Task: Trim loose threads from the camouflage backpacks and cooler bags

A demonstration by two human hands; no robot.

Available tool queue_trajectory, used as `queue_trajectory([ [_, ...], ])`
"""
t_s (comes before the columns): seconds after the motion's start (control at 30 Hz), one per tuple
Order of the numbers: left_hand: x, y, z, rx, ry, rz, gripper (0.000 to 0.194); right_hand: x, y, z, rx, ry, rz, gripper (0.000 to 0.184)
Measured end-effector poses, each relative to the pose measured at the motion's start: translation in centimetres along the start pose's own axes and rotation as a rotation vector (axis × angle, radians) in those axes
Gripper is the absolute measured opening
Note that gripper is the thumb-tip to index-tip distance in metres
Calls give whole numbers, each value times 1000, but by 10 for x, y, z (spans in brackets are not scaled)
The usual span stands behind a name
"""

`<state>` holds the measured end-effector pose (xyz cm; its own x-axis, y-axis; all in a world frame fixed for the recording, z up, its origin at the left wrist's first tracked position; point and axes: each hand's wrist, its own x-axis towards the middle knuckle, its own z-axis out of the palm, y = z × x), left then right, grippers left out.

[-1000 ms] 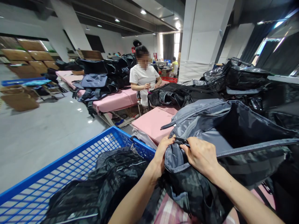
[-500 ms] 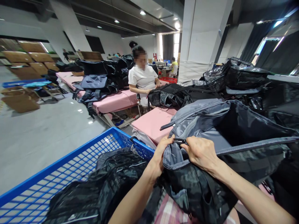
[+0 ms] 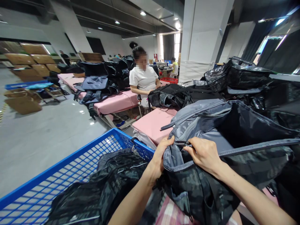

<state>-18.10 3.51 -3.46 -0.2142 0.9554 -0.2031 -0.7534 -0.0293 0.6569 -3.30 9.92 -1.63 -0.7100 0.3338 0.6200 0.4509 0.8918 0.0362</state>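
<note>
A dark camouflage backpack (image 3: 201,187) with a grey lining lies open in front of me, its mouth spread wide to the right. My left hand (image 3: 161,153) pinches the zipper edge at the bag's near left corner. In my right hand (image 3: 206,153) is a slim black tool that looks like thread snips (image 3: 181,143), pointing left toward the left fingertips. The snips' tip is close to the lining edge; whether it touches cannot be made out. The fingers of my right hand are closed around the handle, which is mostly hidden.
A blue plastic basket (image 3: 93,153) on the left holds dark bags (image 3: 110,178). A pink-covered table (image 3: 153,123) stands ahead. Across it a person in a white shirt (image 3: 144,79) handles a black bag (image 3: 168,95). More bags (image 3: 248,76) are piled on the right.
My right hand has shifted slightly right with the snips, a little away from the left fingertips. The left hand keeps its hold on the backpack's edge.
</note>
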Motion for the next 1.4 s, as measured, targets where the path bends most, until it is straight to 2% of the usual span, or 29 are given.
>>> queue_trajectory([
  [0.17,1,-2,-2,-3,12,5,19,3,-3,1,-38,16,-32,33],
  [0.23,2,-3,-3,-1,6,10,18,3,-2,1,15,4,-3,34],
  [0.3,3,-2,-4,15,-4,26,19,4,1,2,213,-32,124,34],
  [0.37,1,2,-3,68,-33,53,23,6,6,5,516,-15,326,34],
  [0.43,-3,9,-1,190,-89,99,30,9,12,8,774,49,497,34],
  [0.5,-10,19,2,377,-132,157,35,10,17,12,903,83,569,34],
  [0.63,-24,34,9,629,-150,221,27,6,20,20,953,36,581,35],
  [0.83,-30,33,10,580,-144,184,34,8,21,24,1050,89,575,34],
  [0.9,-32,29,11,670,-104,206,38,12,21,13,1178,114,597,35],
  [0.97,-32,28,15,845,-65,249,39,9,22,-9,1329,131,606,36],
  [1.03,-26,32,22,1045,-26,349,36,-7,25,-42,1443,141,573,40],
  [1.1,-6,42,33,1224,14,504,30,-39,30,-77,1499,123,525,40],
  [1.13,9,48,39,1303,35,576,28,-60,33,-92,1522,97,478,34],
  [1.2,45,63,50,1469,63,722,28,-110,35,-111,1564,-199,343,35],
  [1.23,62,70,56,1544,72,805,31,-137,34,-111,1541,-401,274,38],
  [1.3,93,84,68,1682,94,908,37,-190,30,-93,1269,-727,378,39],
  [1.33,104,89,73,1743,104,948,39,-213,27,-75,1053,-812,469,40],
  [1.4,117,94,81,1841,115,1008,41,-249,22,-29,466,-758,676,36],
])
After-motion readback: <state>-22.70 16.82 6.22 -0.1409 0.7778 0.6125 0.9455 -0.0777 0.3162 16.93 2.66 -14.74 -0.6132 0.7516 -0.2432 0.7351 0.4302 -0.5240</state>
